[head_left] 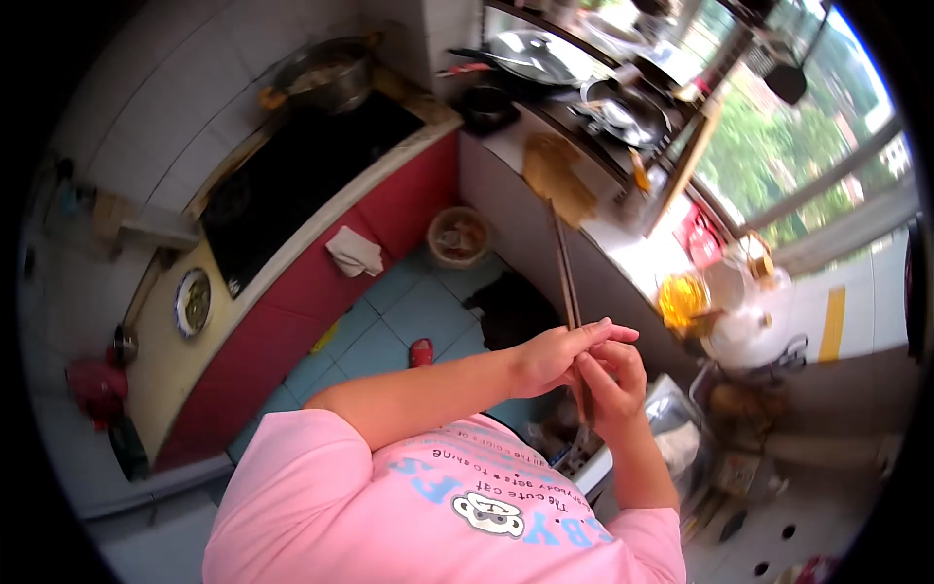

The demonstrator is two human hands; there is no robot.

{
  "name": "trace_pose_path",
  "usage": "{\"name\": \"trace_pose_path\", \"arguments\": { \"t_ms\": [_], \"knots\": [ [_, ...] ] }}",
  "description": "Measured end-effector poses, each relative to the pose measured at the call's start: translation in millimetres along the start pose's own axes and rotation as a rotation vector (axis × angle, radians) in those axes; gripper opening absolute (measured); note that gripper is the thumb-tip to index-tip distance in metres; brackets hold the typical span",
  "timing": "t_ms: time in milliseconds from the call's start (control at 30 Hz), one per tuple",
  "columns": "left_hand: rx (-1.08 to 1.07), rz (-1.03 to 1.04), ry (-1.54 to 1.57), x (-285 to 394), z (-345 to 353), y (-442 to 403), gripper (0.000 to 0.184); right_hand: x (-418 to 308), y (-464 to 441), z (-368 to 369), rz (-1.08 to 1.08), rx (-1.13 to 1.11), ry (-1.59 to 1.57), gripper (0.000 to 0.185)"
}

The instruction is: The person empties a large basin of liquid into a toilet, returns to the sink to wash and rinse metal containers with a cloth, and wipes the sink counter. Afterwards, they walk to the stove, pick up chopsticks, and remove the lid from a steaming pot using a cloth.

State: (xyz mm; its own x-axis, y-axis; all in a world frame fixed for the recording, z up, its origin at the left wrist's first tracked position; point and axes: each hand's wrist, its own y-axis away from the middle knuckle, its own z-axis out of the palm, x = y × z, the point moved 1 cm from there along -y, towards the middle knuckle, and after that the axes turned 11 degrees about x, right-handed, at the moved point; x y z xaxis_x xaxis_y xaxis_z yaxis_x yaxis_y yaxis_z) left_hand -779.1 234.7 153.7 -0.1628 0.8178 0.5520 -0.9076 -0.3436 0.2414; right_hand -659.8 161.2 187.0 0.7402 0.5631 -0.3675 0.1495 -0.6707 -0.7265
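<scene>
A pair of long dark chopsticks point(564, 263) is held in front of my body at the right, their thin ends pointing away toward the window counter. My left hand point(559, 358) reaches across from the left and is closed around their middle, its thumb stretched along the top. Just beside it, touching it, my right hand point(615, 384) pinches the chopsticks lower down. Their thick ends show below the fingers. Part of their length is hidden behind both hands.
A dark stove point(302, 185) bears a large pot point(326, 78) at its back. To its left stands a plate of green food point(195, 302). Pans point(623, 112) and a brown board-like piece point(557, 175) lie by the window. A bin point(459, 237) stands on the floor.
</scene>
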Motion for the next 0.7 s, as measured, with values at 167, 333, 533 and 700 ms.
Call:
{"name": "trace_pose_path", "arguments": {
  "t_ms": [167, 333, 533, 700],
  "knots": [
    [0.064, 0.278, 0.052, 65, -65, 108, 0.075, -45, -71, 116, -0.094, 0.038, -0.317, 0.032],
    [0.240, 0.511, 0.042, 104, -187, 239, 0.081, -95, -145, 240, 0.058, 0.107, -0.412, 0.027],
    [1.031, 0.585, 0.621, 80, -438, 425, 0.052, -145, -201, 395, 0.308, 0.093, -0.686, 0.007],
    [1.456, 0.953, 0.999, 55, -613, 581, 0.039, -193, -243, 508, 0.360, 0.033, -0.735, 0.015]
  ]
}}
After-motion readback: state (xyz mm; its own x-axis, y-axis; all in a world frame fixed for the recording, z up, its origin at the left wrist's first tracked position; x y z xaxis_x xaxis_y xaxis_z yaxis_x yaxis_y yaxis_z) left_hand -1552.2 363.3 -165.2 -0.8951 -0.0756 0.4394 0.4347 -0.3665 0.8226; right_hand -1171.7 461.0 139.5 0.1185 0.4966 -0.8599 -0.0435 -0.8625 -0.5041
